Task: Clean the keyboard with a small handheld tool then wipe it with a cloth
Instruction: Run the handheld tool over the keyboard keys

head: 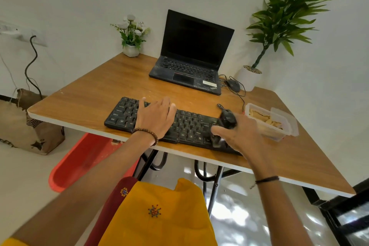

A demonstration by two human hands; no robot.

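Observation:
A black keyboard [187,126] lies along the near edge of the wooden table [95,90]. My left hand [155,120] rests flat on the keyboard's left-middle keys, fingers spread, holding nothing. My right hand [237,136] is over the keyboard's right end and grips a small black handheld tool [227,121]; the tool's lower tip touches the keys near the bottom right corner. My right hand hides the keyboard's right end. I cannot pick out a cloth for certain.
A black laptop [191,54] stands open at the back with a wired mouse [232,85] beside it. A clear plastic box [271,122] with yellowish contents sits right of the keyboard. Two potted plants [131,34] [279,26] stand at the back. A red tub [79,162] is on the floor.

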